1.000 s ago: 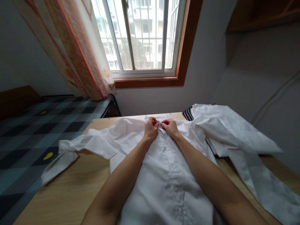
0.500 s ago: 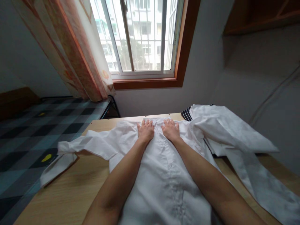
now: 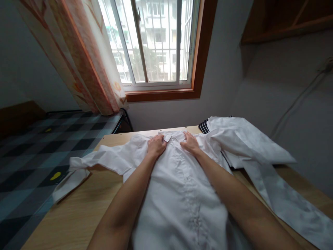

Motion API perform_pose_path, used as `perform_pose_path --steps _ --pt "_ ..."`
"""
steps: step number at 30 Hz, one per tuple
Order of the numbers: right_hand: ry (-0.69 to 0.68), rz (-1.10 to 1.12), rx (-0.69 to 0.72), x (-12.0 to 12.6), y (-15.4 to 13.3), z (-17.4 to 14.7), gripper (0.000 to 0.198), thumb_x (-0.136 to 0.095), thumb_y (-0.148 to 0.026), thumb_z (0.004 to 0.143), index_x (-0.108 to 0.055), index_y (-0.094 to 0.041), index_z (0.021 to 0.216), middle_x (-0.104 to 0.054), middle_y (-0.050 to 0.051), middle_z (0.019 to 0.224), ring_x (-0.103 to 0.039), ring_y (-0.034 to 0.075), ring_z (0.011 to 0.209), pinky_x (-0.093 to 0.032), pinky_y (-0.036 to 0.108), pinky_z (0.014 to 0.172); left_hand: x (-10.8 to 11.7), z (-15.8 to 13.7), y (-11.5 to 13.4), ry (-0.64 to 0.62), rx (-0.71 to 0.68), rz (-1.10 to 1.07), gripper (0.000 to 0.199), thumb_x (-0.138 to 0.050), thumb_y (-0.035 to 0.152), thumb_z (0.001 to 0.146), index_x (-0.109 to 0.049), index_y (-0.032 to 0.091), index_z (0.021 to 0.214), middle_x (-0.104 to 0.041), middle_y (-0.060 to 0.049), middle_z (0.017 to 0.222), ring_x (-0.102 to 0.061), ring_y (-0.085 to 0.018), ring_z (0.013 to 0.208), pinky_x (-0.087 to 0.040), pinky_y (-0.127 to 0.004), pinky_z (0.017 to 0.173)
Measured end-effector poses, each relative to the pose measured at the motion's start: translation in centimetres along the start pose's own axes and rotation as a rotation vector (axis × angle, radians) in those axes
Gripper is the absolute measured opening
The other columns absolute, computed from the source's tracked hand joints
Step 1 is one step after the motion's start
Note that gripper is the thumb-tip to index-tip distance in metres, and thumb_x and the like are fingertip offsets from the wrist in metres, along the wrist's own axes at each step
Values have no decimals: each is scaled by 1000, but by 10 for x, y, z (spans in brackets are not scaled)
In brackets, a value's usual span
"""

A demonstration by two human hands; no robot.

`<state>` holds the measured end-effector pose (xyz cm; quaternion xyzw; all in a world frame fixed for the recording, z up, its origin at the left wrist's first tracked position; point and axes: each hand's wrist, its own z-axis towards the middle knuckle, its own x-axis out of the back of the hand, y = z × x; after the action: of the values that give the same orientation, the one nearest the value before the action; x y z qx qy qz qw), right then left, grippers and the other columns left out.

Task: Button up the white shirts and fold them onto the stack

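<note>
A white button-up shirt (image 3: 169, 194) lies front side up on the wooden table (image 3: 85, 201), its collar (image 3: 173, 134) at the far end and its button placket running toward me. My left hand (image 3: 156, 144) is at the left side of the collar, thumb and curled fingers closed on the cloth. On the collar's other side, my right hand (image 3: 190, 143) has its thumb and forefinger around the fabric near the collar point. The left sleeve (image 3: 106, 158) stretches out with its cuff bent back at the table edge. The right sleeve (image 3: 275, 187) lies across other white clothing.
Folded white clothing (image 3: 260, 135) and a black-and-white striped piece (image 3: 204, 126) are stacked at the back right. A checked bed (image 3: 88, 128) stands on the left, below a curtain (image 3: 91, 69). Ahead is a window (image 3: 161, 48); a wooden shelf (image 3: 286, 33) hangs upper right.
Both hands have gone from lying flat on the collar area to curling at its two sides, moving slightly apart. The collar points now show between them. The view has shifted slightly.
</note>
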<state>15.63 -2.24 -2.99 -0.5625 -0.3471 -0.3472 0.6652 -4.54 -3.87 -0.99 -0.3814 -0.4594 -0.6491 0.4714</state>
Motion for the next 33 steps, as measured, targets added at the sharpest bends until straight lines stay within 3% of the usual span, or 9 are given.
perform_pose_path --steps 3,5,9,12,16,21,24,28,33 --pt "-32 25 89 6 9 -3 77 -54 -30 77 -32 -5 148 -31 16 155 -28 20 143 -21 31 116 2 -1 2 61 -27 25 29 -44 26 93 -71 24 105 -70 -8 110 -62 -24 104 -41 -37 93" --pt "-36 -33 100 6 8 -7 73 -51 -35 83 -33 -8 148 -29 16 156 -25 22 144 -20 34 116 4 -2 4 81 -76 59 28 -45 23 92 -72 23 99 -71 -10 107 -61 -26 105 -40 -39 92" --pt "-32 -168 25 0 -2 -15 67 -39 -54 92 -36 -19 148 -23 13 159 -17 29 146 -11 49 116 8 -5 6 58 -140 117 29 -44 20 92 -73 18 94 -71 -14 103 -60 -28 106 -38 -42 94" --pt "-15 -210 -82 -2 -8 -17 73 -34 -61 91 -30 -18 151 -20 15 159 -15 29 147 -7 54 115 9 -9 0 -24 -181 126 34 -39 24 95 -72 18 102 -69 -14 112 -59 -27 112 -38 -41 98" --pt "-44 -240 -145 -2 -9 -13 84 -29 -69 89 -22 -15 153 -17 15 160 -11 29 147 -3 54 115 12 -18 -16 -232 -250 139 47 -36 48 96 -51 33 138 -39 -5 152 -31 -33 141 -24 -52 111" --pt "-72 -255 -195 -4 -9 -10 94 -28 -74 86 -15 -11 154 -11 17 160 -5 30 148 0 55 115 29 -33 -20 -457 -210 162 63 -29 64 92 -29 39 150 -16 -2 161 -10 -41 146 -13 -67 109" --pt "-33 -241 -174 -4 -8 -12 86 -31 -68 90 -20 -11 153 -16 19 159 -10 31 147 -3 57 114 46 -46 -10 -516 -192 206 65 -33 62 91 -29 35 150 -20 -6 160 -17 -45 143 -18 -70 105" --pt "67 -128 9 3 -2 -16 51 -37 -34 94 -45 -18 142 -38 13 151 -33 27 138 -21 47 113 62 -73 18 -425 -206 326 50 -40 43 92 -51 21 135 -43 -16 147 -38 -42 132 -28 -67 102" --pt "284 57 64 20 -2 -30 38 -37 -15 88 -62 -11 117 -64 12 119 -55 21 112 -38 30 100 41 -101 53 -245 -238 172 46 -38 33 95 -48 13 135 -45 -16 147 -39 -30 136 -30 -48 110"
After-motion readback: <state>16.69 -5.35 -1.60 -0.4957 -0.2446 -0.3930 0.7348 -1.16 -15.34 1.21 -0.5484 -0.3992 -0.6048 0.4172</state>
